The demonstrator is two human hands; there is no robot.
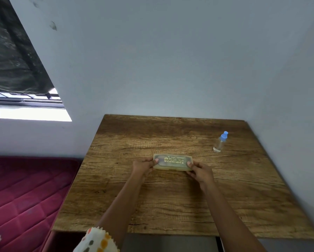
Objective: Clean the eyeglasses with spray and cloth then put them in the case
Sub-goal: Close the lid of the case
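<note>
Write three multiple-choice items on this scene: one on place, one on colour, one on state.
1. Where does the bottle stand? A) far right of the table B) mattress C) windowsill
2. What colour is its cap? A) red B) blue C) black
3. The case is: A) open B) closed, held at both ends C) lying untouched

Answers: A, it stands upright on the table, right of the case; B, the cap is blue; B, the left hand and right hand grip its ends, lid shut.

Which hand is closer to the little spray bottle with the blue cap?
Right. The right hand grips the eyeglasses case at its end toward the spray bottle; the left hand grips the opposite end, farther away.
</note>
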